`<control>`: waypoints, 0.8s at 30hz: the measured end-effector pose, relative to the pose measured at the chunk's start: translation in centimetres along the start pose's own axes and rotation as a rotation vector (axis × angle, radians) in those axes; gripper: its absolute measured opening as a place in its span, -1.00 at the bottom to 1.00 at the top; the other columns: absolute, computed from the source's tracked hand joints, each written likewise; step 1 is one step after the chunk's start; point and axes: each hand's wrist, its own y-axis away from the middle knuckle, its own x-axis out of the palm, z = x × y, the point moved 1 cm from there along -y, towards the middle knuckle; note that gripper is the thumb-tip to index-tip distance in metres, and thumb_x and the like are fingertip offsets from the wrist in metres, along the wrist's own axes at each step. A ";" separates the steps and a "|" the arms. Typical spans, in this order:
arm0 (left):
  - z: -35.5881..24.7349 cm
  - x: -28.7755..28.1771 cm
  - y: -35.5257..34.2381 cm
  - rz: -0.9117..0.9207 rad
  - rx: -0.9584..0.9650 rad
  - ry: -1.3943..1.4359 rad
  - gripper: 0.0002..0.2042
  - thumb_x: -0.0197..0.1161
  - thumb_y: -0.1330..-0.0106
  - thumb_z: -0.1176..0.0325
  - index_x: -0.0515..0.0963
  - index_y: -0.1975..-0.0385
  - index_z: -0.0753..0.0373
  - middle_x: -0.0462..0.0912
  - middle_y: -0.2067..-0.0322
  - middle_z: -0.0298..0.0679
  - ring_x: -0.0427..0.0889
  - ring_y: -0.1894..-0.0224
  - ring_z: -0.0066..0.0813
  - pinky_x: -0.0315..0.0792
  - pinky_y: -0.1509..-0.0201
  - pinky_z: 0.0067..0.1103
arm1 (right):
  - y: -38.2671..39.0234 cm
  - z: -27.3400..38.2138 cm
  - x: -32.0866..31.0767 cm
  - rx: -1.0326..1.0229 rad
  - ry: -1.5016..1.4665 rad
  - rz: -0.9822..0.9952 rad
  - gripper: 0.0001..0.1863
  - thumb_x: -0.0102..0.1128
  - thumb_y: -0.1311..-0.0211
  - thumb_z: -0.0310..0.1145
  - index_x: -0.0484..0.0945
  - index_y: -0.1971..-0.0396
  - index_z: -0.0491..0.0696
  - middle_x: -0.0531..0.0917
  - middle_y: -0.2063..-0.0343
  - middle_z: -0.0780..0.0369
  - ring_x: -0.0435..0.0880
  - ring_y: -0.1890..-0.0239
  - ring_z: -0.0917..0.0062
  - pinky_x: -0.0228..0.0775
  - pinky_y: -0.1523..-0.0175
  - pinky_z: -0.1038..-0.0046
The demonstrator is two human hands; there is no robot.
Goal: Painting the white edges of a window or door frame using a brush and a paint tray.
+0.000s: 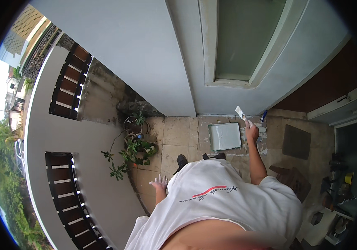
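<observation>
My right hand (252, 131) is closed round the handle of a paintbrush (240, 111) with a white head, held up toward the pale wall below the window. Left of that hand, a rectangular paint tray (224, 136) holding whitish paint lies on the floor on a paint-spattered sheet (204, 143). My left hand (159, 182) is out to the side with its fingers spread and nothing in it; whitish smears show on the fingers. A thin blue-handled tool (264, 116), its kind unclear, stands near the wall to the right of the paintbrush.
Leafy plants (139, 150) grow on the left beside a low white wall (99, 143) with dark slatted panels. A framed window (245, 41) is set in the wall ahead. On the right are a dark mat (296, 141), a brown stool (293, 180) and cluttered shelves (339, 216).
</observation>
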 end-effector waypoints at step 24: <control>22.3 8.3 -1.3 0.252 -0.377 -0.853 -0.31 -0.41 -0.14 -0.25 -0.03 -0.17 0.10 0.12 -0.11 -0.13 0.27 0.05 -0.07 0.11 -0.08 -0.24 | 5.9 -28.6 30.4 0.718 0.078 0.566 -0.62 -0.24 -0.17 -0.14 0.48 0.38 -0.12 0.55 0.39 0.05 0.52 0.29 0.18 0.34 0.21 0.23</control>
